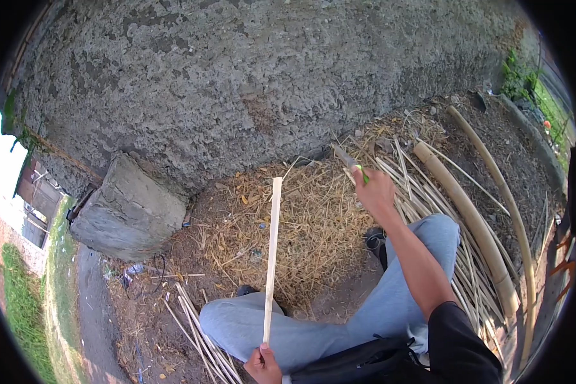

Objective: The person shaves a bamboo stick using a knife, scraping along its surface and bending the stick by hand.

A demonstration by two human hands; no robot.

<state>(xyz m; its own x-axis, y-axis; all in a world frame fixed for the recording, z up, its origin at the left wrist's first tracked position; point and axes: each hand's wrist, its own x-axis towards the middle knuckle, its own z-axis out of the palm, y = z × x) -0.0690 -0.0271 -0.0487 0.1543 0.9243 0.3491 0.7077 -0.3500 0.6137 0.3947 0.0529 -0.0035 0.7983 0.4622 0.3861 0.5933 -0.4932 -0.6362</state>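
Observation:
My left hand point(263, 365) is closed on the lower end of a pale bamboo strip point(273, 249), which points upward and away over my leg. In my right hand point(376, 192) is a knife with a green handle point(360, 173). Its blade point(344, 155) points up and to the left, apart from the strip. A thin curled shaving point(291, 168) shows near the strip's far end. Beneath both hands lies a heap of bamboo shavings point(307, 237) on the ground between my feet.
Thick bamboo poles point(467, 211) and a pile of split strips point(422, 198) lie at my right. More strips point(201, 336) lie by my left knee. A rough grey wall point(269, 83) rises ahead, with a concrete block point(131, 208) at its left foot.

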